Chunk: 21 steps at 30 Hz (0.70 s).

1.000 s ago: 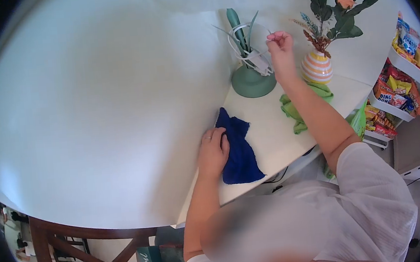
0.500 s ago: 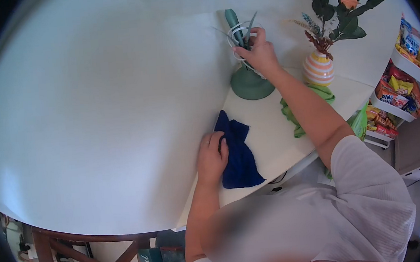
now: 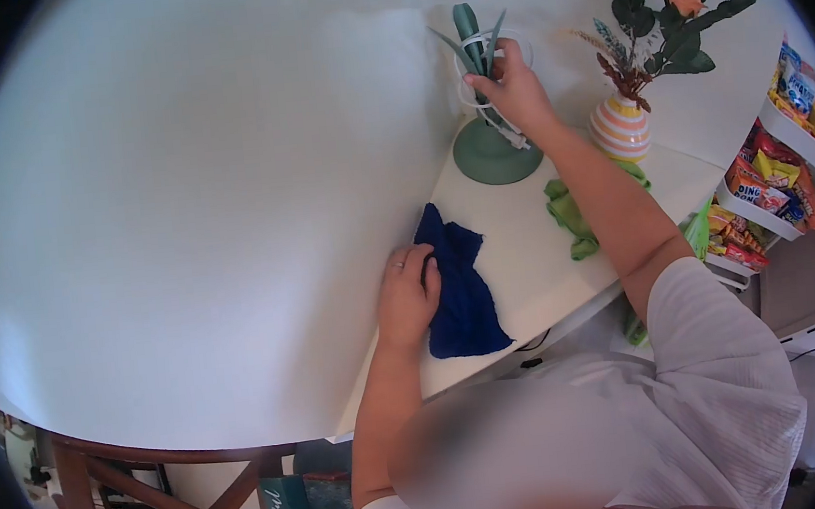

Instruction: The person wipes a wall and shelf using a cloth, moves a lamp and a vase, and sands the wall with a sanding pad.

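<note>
A green stand with a round base (image 3: 498, 154) is on the white tabletop by the wall. Its narrow upright and thin leaf-like prongs have a loose white cord (image 3: 503, 122) looped around them. My right hand (image 3: 516, 90) is closed at the upright, thumb and fingers on the upper part and the cord; the exact grip is partly hidden. A dark blue cloth (image 3: 463, 298) lies spread near the table's left edge. My left hand (image 3: 408, 288) rests with curled fingers on the cloth's left side, holding it.
Right of the stand is a striped vase (image 3: 620, 126) of flowers. A crumpled green cloth (image 3: 571, 221) lies beneath my right forearm. A tiered white rack (image 3: 797, 133) of snack packets stands at far right. The wall (image 3: 182, 226) borders the table's left; a wooden chair (image 3: 80, 496) is below.
The green stand's top has shifted slightly right with my right hand, and the cord loops have changed shape. My left hand stays on the blue cloth. The whole view has moved a little.
</note>
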{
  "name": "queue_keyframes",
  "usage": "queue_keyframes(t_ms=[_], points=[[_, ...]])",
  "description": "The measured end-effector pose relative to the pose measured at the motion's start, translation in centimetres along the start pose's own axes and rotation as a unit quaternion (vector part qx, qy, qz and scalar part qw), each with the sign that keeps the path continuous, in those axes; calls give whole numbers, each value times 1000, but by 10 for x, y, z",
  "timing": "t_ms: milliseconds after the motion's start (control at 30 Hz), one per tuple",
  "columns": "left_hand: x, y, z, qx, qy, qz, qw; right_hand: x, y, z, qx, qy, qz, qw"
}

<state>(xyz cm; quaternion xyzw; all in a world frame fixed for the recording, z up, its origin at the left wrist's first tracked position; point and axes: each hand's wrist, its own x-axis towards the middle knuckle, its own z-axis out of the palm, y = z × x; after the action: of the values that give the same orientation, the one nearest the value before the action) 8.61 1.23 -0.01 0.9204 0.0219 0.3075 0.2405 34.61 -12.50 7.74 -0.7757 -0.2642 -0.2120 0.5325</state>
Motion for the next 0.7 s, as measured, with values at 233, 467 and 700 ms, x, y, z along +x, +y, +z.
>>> queue_keyframes(t_ms=[233,467,700], points=[[-1,-3,2,-1,9,14,1000,0,9,-8,-23,11,-2,1000],[-1,4,-2,12,-10,-21,1000,-3,11,-18,-32,22,-12,999],[-1,0,-1,2,-1,4,1000,-5,14,-24,-42,16,-8,999]])
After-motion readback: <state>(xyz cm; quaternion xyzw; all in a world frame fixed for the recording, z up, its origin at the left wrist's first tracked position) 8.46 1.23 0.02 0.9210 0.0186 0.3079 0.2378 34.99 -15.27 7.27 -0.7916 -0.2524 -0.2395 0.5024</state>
